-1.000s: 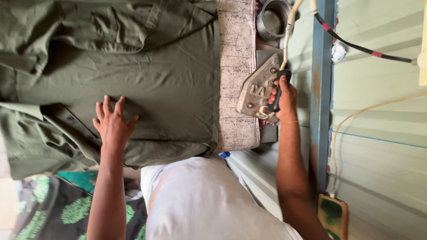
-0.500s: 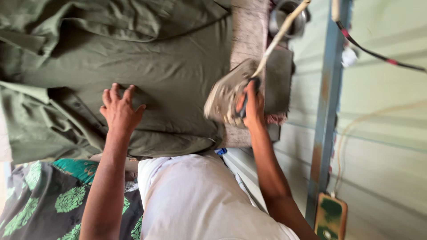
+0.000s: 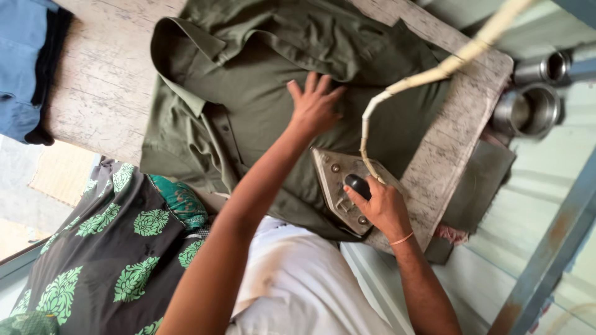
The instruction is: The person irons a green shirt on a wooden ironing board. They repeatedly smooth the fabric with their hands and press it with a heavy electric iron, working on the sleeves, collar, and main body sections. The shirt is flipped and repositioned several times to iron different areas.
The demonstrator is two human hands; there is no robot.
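- The tabletop (image 3: 105,80), pale and worn, carries everything and runs across the upper part of the view.
- An olive-green shirt (image 3: 261,68) lies spread over the tabletop, collar to the left, its lower edge hanging toward the person.
- A dark cloth with green flower prints (image 3: 118,254) hangs below the tabletop at the left.
- A folded blue garment (image 3: 22,68) sits at the far left edge of the tabletop.
- The iron (image 3: 338,192) rests flat on the shirt near the tabletop's near edge, its pale cord (image 3: 428,74) rising to the upper right.
- Two steel cups (image 3: 528,108) stand just past the tabletop's right end.
- The left hand (image 3: 313,105) lies open, fingers spread, palm pressed flat on the shirt above the iron.
- The right hand (image 3: 382,205) is closed around the iron's dark handle, gripping it.
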